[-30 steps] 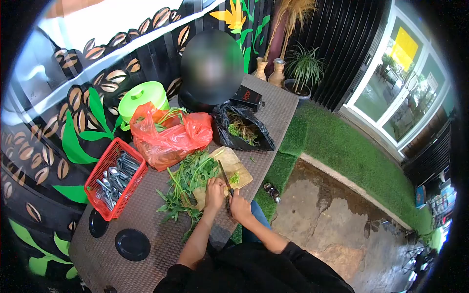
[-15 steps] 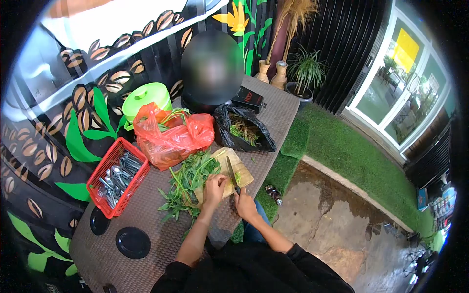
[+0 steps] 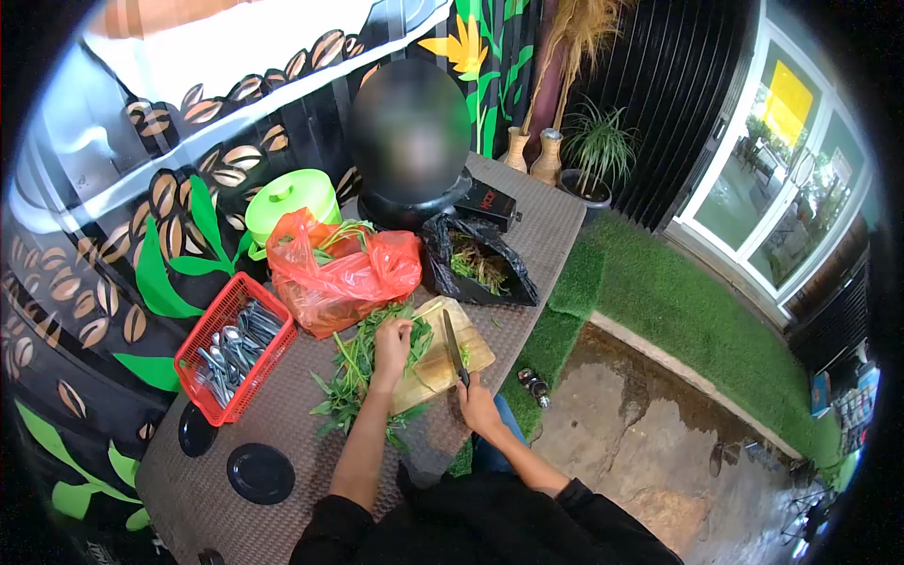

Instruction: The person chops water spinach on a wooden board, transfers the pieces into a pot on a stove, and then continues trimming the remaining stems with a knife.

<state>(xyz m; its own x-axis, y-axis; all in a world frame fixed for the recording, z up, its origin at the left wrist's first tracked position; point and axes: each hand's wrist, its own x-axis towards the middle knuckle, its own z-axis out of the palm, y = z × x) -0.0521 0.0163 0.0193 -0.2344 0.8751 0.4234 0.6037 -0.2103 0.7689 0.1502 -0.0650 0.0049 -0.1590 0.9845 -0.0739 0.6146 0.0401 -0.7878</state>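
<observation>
A wooden cutting board (image 3: pixel 471 347) lies on the table with a small cut green piece on it. My right hand (image 3: pixel 478 407) is closed around the handle of a kitchen knife (image 3: pixel 454 341), whose blade points away from me over the board. Left of the board spreads a pile of long-stemmed leafy greens (image 3: pixel 350 372), partly overlapping it. Over this pile is my left hand (image 3: pixel 392 347), its fingers curled together. Whatever is between those fingertips is too small to make out.
Behind the greens sit a red plastic bag (image 3: pixel 330 287) and an open black plastic bag (image 3: pixel 471 268) with plant trimmings. A red basket (image 3: pixel 200 400) of cutlery and two black plates (image 3: pixel 260 474) stand left. A green lidded container (image 3: pixel 292 200) is by the wall.
My left hand has moved from the near edge of the board, leftward and away from me, onto the greens. The knife stays in my right hand over the board. The view has shifted slightly.
</observation>
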